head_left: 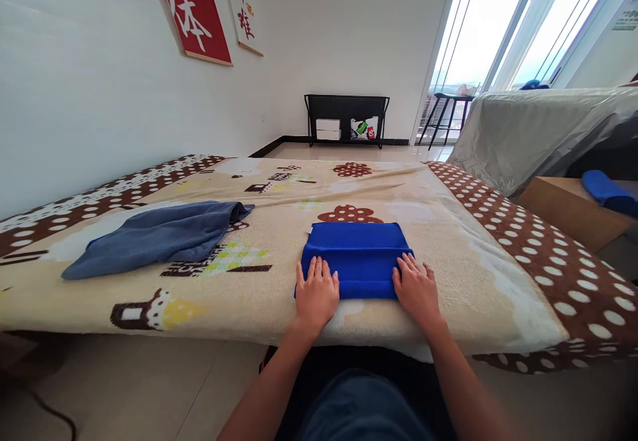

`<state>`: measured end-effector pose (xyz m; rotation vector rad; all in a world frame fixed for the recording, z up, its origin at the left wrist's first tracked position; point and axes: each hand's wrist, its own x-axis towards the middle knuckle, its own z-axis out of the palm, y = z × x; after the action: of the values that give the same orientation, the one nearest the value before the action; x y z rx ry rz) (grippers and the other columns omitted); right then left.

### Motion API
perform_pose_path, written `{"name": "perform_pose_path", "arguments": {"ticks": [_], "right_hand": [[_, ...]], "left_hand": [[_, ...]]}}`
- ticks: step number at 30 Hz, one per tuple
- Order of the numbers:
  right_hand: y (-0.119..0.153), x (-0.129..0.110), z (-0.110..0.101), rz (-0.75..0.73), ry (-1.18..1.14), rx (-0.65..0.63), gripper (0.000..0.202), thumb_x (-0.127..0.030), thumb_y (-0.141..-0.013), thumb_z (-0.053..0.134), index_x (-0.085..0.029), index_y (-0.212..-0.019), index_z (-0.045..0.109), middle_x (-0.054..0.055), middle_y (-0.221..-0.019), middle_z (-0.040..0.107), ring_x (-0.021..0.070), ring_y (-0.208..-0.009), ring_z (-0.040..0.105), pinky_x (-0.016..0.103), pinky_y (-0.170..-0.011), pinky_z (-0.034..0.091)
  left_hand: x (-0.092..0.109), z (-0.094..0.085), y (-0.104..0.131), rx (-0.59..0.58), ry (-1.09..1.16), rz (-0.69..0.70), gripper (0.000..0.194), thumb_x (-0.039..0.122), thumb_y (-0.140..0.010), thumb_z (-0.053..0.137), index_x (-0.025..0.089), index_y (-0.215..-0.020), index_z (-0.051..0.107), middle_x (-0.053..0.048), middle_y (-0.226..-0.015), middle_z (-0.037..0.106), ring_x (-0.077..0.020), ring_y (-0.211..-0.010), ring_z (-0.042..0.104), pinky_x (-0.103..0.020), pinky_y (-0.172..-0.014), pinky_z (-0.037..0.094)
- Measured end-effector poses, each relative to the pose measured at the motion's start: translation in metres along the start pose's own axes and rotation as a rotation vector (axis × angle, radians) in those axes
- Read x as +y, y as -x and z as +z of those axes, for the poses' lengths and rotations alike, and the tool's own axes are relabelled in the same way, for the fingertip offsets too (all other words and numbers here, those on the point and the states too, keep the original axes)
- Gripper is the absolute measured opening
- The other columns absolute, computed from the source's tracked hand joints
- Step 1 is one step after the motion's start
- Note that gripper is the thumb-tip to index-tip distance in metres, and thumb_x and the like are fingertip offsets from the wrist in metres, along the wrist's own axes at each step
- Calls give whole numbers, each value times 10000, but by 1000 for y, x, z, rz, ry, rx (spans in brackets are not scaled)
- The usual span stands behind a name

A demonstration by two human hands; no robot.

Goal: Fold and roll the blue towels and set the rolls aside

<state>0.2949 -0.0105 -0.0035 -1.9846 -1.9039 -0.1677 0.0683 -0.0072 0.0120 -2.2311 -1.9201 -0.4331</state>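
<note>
A bright blue cloth (356, 269), folded into a rough rectangle with creases running across it, lies on the patterned blanket (478, 295) in front of me. My left hand (317, 289) rests palm down on its near left corner, fingers stretched forward. On the near right corner lies my right hand (415, 288), also flat with the fingers extended. Neither hand grips the cloth. Further left, a grey-blue cloth or garment (164, 238) is spread loosely in a long, uneven shape, apart from both hands.
The blanket has a brown, white-dotted border (553, 268) at the right. Beyond it stand a cardboard box (568, 208) and sheet-covered furniture (538, 122). A black rack (346, 109) stands by the far wall, and a dark stool (448, 112) near the window.
</note>
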Motion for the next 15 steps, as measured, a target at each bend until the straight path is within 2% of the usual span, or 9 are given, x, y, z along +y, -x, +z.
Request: {"name": "perform_pose_path", "arguments": {"ticks": [2, 4, 7, 11, 15], "right_hand": [[1, -22, 1, -81, -72, -10, 434, -259, -994, 340, -135, -1319, 599, 106, -1441, 535, 226, -1395, 440, 470, -1183, 228], [-1, -42, 3, -192, -166, -72, 436, -243, -991, 328, -178, -1332, 593, 75, -1430, 551, 187, -1376, 466, 429, -1168, 273], [-7, -56, 8, -249, -234, -142, 445, -235, -985, 329, -213, -1352, 578, 60, -1440, 542, 174, -1374, 469, 413, -1137, 330], [-20, -39, 12, -147, -211, -128, 438, -254, -964, 383, -210, -1350, 585, 75, -1457, 522, 199, -1391, 448, 450, -1147, 324], [-25, -2, 12, -63, -164, -85, 446, -259, -971, 369, -195, -1358, 580, 85, -1460, 519, 207, -1388, 451, 451, -1152, 325]], "left_hand": [[12, 0, -5, -57, 56, 147, 501, 289, -1015, 276, 93, -1390, 544, -170, -1472, 494, -265, -1411, 427, -532, -1178, 290], [22, 1, -11, -111, 113, 276, 495, 267, -1012, 276, 105, -1408, 526, -150, -1489, 478, -240, -1413, 426, -485, -1156, 348], [28, 6, -20, -139, 162, 311, 485, 256, -999, 307, 138, -1420, 517, -127, -1499, 471, -229, -1408, 433, -472, -1148, 363], [12, 10, -26, -87, 168, 165, 483, 341, -981, 377, 215, -1426, 519, -99, -1510, 462, -262, -1411, 427, -530, -1150, 336], [-22, 11, -23, -68, 129, 52, 505, 358, -982, 373, 180, -1436, 503, -119, -1529, 431, -272, -1431, 396, -534, -1156, 322]]}}
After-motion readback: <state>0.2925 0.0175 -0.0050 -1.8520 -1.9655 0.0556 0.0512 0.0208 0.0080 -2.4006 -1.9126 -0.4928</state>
